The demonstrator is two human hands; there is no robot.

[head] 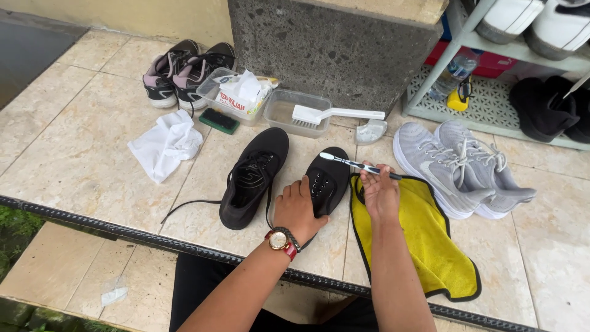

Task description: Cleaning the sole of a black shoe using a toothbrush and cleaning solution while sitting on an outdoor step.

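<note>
My left hand [298, 209], with a watch on the wrist, grips the heel end of a black shoe [327, 178] that lies on the tiled floor. My right hand [380, 191] holds a dark-handled toothbrush [357, 165] level, its white head over the toe of that shoe. A second black shoe [255, 177] with a loose lace lies just left of my left hand. A yellow cloth with a black edge [430, 243] is spread under my right forearm.
A clear tub [296, 113] holds a white scrub brush [335, 114]; beside it stand a box of tissues [236, 95], a green-backed brush [219, 120] and a white rag [166, 143]. Grey sneakers [458, 169] sit right, pink-grey ones [181, 71] at the back left, a shoe rack [522, 80] behind.
</note>
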